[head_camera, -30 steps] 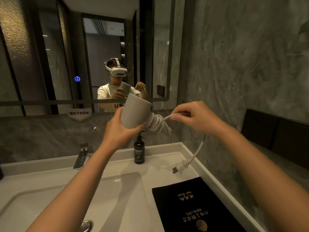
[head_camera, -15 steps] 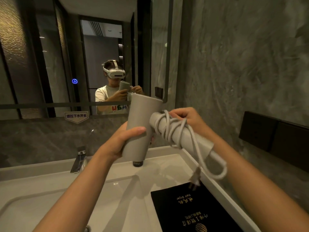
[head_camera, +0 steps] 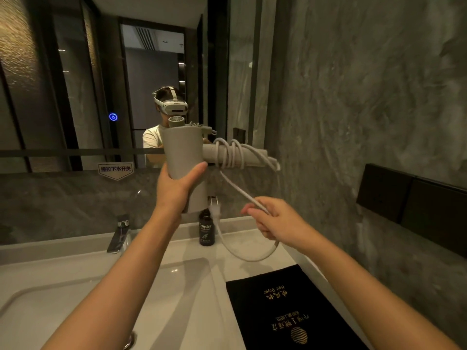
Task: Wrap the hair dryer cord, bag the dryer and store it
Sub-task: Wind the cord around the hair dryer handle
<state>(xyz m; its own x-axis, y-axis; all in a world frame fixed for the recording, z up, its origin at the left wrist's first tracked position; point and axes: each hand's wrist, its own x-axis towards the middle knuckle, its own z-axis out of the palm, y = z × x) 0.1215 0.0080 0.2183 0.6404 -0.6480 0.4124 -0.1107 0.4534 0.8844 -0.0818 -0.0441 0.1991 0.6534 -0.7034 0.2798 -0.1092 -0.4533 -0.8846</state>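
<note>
The hair dryer [head_camera: 183,157] sits high at about 12 o'clock of the view, above the sink; the left hand [head_camera: 177,188] is clamped round its barrel, a rigid, smooth, fairly light body best held there. The right hand [head_camera: 275,219] at 3 o'clock pinches the soft, springy cord [head_camera: 242,195], whose coils on the handle [head_camera: 235,155] look loose and likely to slip. Half a second ago that hand was up against the handle; now it has dropped, drawing slack, the plug [head_camera: 215,208] dangling above the tabletop [head_camera: 252,246].
</note>
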